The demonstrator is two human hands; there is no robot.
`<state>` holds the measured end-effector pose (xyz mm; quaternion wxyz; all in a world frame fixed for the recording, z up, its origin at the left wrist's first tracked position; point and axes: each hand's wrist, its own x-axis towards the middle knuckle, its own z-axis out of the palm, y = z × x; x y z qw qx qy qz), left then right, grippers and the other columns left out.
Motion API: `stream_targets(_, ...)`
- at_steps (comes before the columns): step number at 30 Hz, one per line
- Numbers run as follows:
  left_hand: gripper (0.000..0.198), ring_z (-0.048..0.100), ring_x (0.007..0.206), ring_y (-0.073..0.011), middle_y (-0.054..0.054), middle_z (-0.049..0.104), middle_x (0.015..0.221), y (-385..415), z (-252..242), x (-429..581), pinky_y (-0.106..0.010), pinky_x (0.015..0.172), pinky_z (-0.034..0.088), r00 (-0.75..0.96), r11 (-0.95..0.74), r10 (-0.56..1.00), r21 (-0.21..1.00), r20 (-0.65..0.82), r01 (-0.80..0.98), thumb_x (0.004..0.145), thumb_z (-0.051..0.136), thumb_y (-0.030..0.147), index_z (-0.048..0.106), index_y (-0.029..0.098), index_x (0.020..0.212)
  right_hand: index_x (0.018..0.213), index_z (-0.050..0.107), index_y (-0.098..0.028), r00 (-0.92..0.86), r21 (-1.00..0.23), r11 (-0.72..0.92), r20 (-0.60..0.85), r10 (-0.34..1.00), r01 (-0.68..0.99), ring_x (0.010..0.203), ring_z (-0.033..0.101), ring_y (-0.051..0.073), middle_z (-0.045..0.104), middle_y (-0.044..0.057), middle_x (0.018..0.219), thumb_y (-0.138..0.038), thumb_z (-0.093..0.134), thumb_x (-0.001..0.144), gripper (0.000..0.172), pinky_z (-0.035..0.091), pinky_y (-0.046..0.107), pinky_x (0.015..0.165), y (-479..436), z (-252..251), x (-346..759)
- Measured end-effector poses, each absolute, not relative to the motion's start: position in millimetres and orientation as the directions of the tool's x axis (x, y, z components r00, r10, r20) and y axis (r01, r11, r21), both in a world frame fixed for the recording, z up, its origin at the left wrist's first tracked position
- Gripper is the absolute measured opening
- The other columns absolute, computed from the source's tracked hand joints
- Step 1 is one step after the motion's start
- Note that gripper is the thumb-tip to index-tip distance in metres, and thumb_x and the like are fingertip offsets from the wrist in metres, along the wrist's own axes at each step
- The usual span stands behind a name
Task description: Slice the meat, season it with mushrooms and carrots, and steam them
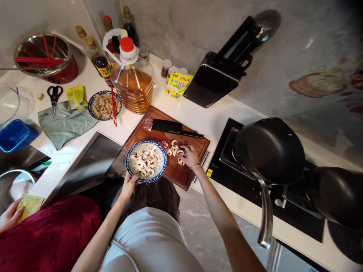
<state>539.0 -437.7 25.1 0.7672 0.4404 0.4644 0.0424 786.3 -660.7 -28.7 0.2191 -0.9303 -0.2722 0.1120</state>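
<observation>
Viewing from the head, we locate the loose mushroom slices (pixel 174 148) on the cutting board (pixel 176 174), just left of the right hand (pixel 191 155), the nearer one; their cluster shows no clear long axis. We see that hand's fingers bent at the slices but cannot tell whether any is pinched. Our left hand (pixel 130 187) grips the near rim of the bowl (pixel 165 166), which holds further mushroom slices (pixel 146 160) left of the loose ones. The knife (pixel 167 126) lies beyond them, handle rightward.
</observation>
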Motion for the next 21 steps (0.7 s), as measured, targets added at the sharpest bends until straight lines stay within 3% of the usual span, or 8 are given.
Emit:
stream_targets(5, 0.062, 0.06, 0.104, -0.0262, -0.01, 0.06, 0.122, -440.8, 24.2, 541.6, -0.034, 0.074, 0.057, 0.569, 0.587, 0.482, 0.728, -0.666, 0.355, 0.066, 0.073, 0.032, 0.053, 0.021, 0.124, 0.089, 0.065, -0.021, 0.819, -0.566, -0.759, -0.237, 0.522, 0.32, 0.074, 0.058, 0.015, 0.064, 0.001, 0.085, -0.01, 0.055, 0.07, 0.024, 0.048, 0.028, 0.074, -653.9, -12.4, 787.4)
stream_targets(9, 0.062, 0.061, 0.101, -0.0265, -0.01, 0.061, 0.121, -443.8, 19.6, 543.8, -0.034, 0.072, 0.057, 0.574, 0.576, 0.486, 0.736, -0.659, 0.356, 0.064, 0.074, 0.03, 0.055, 0.021, 0.122, 0.076, 0.064, -0.021, 0.859, -0.719, -0.627, -0.08, 0.505, 0.302, 0.07, 0.059, 0.014, 0.063, 0.002, 0.079, -0.017, 0.051, 0.077, 0.013, 0.049, 0.027, 0.07, -642.7, 18.3, 772.0)
stream_targets(14, 0.067, 0.061, 0.102, -0.0267, -0.01, 0.06, 0.124, -449.8, 15.8, 545.2, -0.03, 0.069, 0.057, 0.597, 0.592, 0.445, 0.719, -0.667, 0.363, 0.065, 0.073, 0.029, 0.051, 0.022, 0.128, 0.081, 0.064, -0.022, 0.799, -0.833, -0.397, 0.085, 0.595, 0.385, 0.083, 0.061, 0.015, 0.063, 0.004, 0.089, -0.021, 0.051, 0.085, 0.013, 0.05, 0.028, 0.075, -599.4, 59.9, 716.5)
stream_targets(16, 0.068, 0.061, 0.103, -0.0264, -0.01, 0.059, 0.125, -451.6, 15.9, 545.3, -0.03, 0.07, 0.057, 0.607, 0.595, 0.432, 0.716, -0.667, 0.364, 0.066, 0.073, 0.029, 0.05, 0.022, 0.13, 0.088, 0.066, -0.023, 0.736, -0.789, -0.397, 0.099, 0.67, 0.468, 0.095, 0.059, 0.019, 0.064, 0.004, 0.096, -0.024, 0.057, 0.084, 0.01, 0.048, 0.033, 0.086, -581.8, 68.3, 693.7)
stream_targets(18, 0.066, 0.061, 0.103, -0.0264, -0.01, 0.06, 0.125, -451.8, 16.3, 544.9, -0.03, 0.07, 0.057, 0.608, 0.592, 0.43, 0.717, -0.667, 0.368, 0.067, 0.073, 0.03, 0.051, 0.021, 0.129, 0.103, 0.065, -0.025, 0.709, -0.737, -0.426, 0.101, 0.698, 0.524, 0.108, 0.055, 0.022, 0.063, 0.005, 0.11, -0.031, 0.064, 0.081, 0.022, 0.043, 0.038, 0.096, -573.1, 69.9, 681.3)
stream_targets(21, 0.066, 0.061, 0.103, -0.0273, -0.011, 0.06, 0.124, -448.3, 16.9, 541.7, -0.031, 0.071, 0.056, 0.596, 0.59, 0.45, 0.722, -0.665, 0.361, 0.065, 0.075, 0.033, 0.053, 0.021, 0.126, 0.115, 0.06, -0.026, 0.799, -0.73, -0.496, 0.112, 0.591, 0.469, 0.111, 0.053, 0.022, 0.061, 0.006, 0.117, -0.03, 0.059, 0.085, 0.03, 0.041, 0.038, 0.099, -579.8, 60.3, 692.1)
